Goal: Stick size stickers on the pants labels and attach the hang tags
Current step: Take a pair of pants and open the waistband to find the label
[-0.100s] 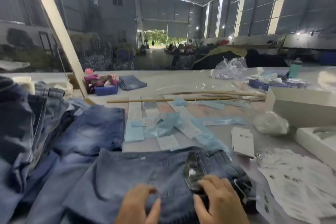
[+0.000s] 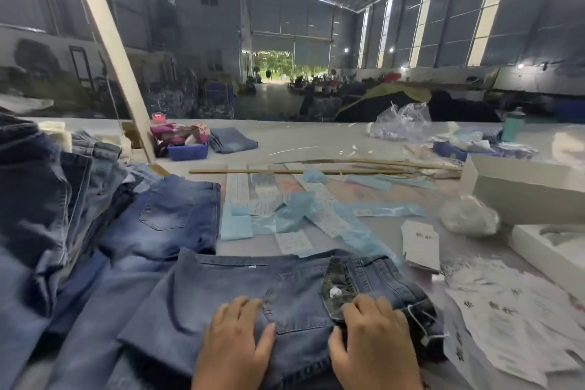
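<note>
- The left hand (image 2: 235, 339) lay flat on the folded jeans (image 2: 253, 288), fingers (image 2: 240, 305) loosely spread.
- The right hand (image 2: 373, 342) pressed beside the dark waist label (image 2: 337, 288), fingers (image 2: 368, 304) bent, pinching nothing visible.
- Those jeans lay at the worktop's (image 2: 316, 139) near edge.
- Hang tags (image 2: 419, 244) sat just right; sticker strips (image 2: 291, 242) lay beyond.

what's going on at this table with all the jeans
A person is working on a folded pair of jeans at the near edge of the table. The left hand lies flat on the denim by the back pocket, and the right hand presses on the waistband beside the dark label. A white string trails from the waistband. More jeans are piled to the left; hang tags and sticker strips lie beyond.
</note>
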`<state>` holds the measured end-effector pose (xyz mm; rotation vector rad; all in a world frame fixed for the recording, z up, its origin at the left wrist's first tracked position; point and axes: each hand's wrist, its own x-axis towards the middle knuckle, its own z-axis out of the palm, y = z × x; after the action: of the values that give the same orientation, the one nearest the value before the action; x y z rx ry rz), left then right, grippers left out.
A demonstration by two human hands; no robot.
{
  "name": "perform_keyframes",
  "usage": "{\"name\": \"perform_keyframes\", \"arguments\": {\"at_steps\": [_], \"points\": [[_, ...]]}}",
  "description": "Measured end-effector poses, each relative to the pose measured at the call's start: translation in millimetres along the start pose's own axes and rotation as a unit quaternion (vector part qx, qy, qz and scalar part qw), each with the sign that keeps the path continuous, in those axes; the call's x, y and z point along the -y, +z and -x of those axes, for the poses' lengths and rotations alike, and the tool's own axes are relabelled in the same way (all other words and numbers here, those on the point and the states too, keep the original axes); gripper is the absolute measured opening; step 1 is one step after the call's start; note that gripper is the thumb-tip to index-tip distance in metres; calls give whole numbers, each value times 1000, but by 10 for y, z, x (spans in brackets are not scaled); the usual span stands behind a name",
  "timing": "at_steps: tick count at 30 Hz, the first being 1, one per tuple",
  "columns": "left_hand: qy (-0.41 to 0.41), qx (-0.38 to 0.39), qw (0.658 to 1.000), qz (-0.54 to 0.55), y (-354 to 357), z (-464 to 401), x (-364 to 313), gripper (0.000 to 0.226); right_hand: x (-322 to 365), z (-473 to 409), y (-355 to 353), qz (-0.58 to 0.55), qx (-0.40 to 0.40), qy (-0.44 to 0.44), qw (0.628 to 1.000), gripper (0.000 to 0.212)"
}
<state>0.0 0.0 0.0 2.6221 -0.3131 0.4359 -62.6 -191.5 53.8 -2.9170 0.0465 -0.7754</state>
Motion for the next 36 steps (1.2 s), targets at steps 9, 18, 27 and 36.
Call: {"name": "perform_keyframes", "arguments": {"at_steps": [9, 18, 27, 36], "points": [[-32, 88, 990, -105, 28, 66, -47, 62, -47, 240, 489, 95, -52, 37, 993, 51], [-10, 103, 994, -44, 46, 26, -159, 57, -198, 195, 826, 126, -139, 28, 982, 48], [54, 168, 984, -12, 180, -320, -563, 61, -251, 127, 908, 218, -236, -13, 947, 32], [66, 102, 992, -19, 368, -303, -512, 57, -221, 158, 877, 216, -183, -3, 959, 42]]}}
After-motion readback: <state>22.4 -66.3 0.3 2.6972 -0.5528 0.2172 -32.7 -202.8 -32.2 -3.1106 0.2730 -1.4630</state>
